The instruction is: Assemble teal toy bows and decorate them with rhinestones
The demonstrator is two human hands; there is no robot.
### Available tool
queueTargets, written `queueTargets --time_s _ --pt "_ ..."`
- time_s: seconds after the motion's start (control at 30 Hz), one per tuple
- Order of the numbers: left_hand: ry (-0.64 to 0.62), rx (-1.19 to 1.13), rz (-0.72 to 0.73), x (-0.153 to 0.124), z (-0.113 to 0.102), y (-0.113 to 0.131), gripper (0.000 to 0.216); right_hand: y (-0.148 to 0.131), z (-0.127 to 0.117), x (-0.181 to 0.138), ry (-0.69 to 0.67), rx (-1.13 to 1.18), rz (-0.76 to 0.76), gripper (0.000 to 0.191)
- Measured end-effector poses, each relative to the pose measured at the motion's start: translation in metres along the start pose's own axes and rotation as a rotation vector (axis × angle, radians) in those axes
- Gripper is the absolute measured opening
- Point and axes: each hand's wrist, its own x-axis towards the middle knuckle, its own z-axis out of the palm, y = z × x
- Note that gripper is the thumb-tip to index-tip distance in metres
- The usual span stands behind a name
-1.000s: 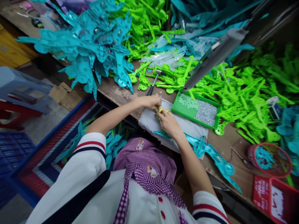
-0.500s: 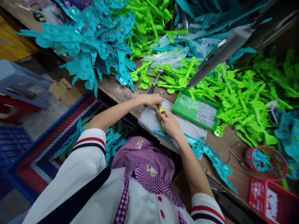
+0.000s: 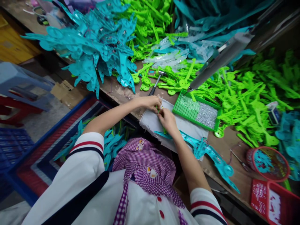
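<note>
While the left hand (image 3: pixel 152 103) is pinching a mostly hidden green piece (image 3: pixel 158 109), the right hand (image 3: pixel 167 120) is grasping it too, over a white cloth (image 3: pixel 149 121). Near them, a green tray (image 3: pixel 195 121) is resting, and a turquoise part (image 3: pixel 199 147) is lying under the right forearm (image 3: pixel 184 149).

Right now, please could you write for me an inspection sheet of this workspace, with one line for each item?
Surface: brown table, partly covered by a pale cloth.
Things in hand: small green piece, mostly hidden.
Clutter: heaped green parts, heaped blue parts, hammer, green tray with small silvery bits.
Hands: left hand and right hand close together, both pinching the green piece.
Cables: thin strands near the long blue part; cannot tell if wires.
Surroundings: pale blue stool, yellow box at left.
</note>
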Motion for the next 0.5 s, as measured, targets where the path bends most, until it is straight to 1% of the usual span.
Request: queueTargets --time_s 0.1,0.17,0.23,0.3,0.37,0.43,0.5 --pt "0.010 -0.003 -0.047 0.001 0.000 0.001 0.014 0.006 0.001 0.010 -0.017 0.174 0.086 0.013" --pt "-0.007 0.025 -0.069 0.004 -0.001 0.002 0.012 0.009 -0.001 0.019 -0.054 0.216 0.146 0.013" --pt "-0.041 0.065 -0.082 0.008 -0.001 0.005 0.012 0.011 -0.004 0.026 -0.108 0.214 0.169 0.009" --pt "-0.052 0.108 -0.123 0.012 0.000 0.009 0.011 0.013 -0.007 0.028 -0.161 0.246 0.140 0.008" --pt "-0.044 0.130 -0.194 0.016 0.001 0.013 0.010 0.017 -0.010 0.020 -0.178 0.323 0.067 0.013" --pt "-0.036 0.118 -0.270 0.019 0.003 0.015 0.011 0.022 -0.012 0.004 -0.129 0.345 -0.024 0.018" --pt "-0.044 0.095 -0.313 0.023 0.004 0.015 0.012 0.024 -0.013 -0.016 -0.049 0.260 -0.106 0.023"
